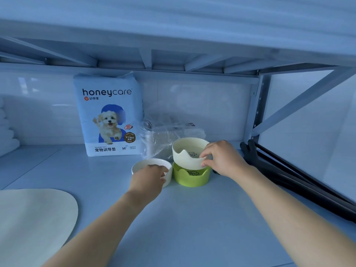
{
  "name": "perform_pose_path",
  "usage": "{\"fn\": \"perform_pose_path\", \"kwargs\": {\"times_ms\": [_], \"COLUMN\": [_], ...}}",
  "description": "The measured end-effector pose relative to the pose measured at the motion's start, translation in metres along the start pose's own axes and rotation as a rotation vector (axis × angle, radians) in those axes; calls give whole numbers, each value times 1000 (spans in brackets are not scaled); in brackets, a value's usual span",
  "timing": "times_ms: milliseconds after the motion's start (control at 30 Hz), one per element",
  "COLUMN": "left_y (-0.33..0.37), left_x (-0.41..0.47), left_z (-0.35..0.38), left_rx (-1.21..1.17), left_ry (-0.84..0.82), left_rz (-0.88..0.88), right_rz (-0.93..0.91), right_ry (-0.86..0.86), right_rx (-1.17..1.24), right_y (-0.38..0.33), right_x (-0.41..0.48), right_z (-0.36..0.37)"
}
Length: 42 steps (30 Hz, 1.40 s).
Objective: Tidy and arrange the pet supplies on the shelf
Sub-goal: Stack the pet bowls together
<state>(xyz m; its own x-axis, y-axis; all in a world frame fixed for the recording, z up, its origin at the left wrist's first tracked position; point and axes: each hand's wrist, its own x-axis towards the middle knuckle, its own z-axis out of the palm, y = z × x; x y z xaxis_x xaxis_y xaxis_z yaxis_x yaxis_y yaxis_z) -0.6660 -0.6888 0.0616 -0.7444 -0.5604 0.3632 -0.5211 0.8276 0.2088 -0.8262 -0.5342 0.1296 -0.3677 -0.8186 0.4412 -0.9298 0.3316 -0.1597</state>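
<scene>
My right hand [221, 158] pinches the near rim of a cream pet bowl [187, 151], held tilted just above a green pet bowl [189, 177] that stands on the shelf [192, 218]. To the left, my left hand [148, 178] grips the near rim of a white bowl [143, 163] that sits on the shelf beside the green one. A pale blue pack of training pads [109, 116] with a puppy on it stands upright at the back.
A clear plastic bag [163, 137] holding flat white items lies behind the bowls. A cream oval mat [34, 224] lies at the front left. Black rods [300, 174] lean along the right side by the shelf post [256, 106]. The upper shelf [173, 26] hangs low overhead.
</scene>
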Motion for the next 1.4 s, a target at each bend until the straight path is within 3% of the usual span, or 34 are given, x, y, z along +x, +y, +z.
{"fn": "perform_pose_path", "kwargs": {"times_ms": [667, 1067, 1400], "left_y": [-22, -24, -26], "left_x": [-9, -10, -10], "left_z": [0, 12, 12], "left_rx": [-132, -58, -50], "left_ry": [58, 187, 208], "left_rz": [72, 112, 122], "right_rz": [28, -94, -40], "right_ry": [-17, -58, -11], "right_rx": [-52, -246, -165], "right_y": [6, -5, -24], "right_x": [7, 7, 10], "right_z": [28, 28, 38]}}
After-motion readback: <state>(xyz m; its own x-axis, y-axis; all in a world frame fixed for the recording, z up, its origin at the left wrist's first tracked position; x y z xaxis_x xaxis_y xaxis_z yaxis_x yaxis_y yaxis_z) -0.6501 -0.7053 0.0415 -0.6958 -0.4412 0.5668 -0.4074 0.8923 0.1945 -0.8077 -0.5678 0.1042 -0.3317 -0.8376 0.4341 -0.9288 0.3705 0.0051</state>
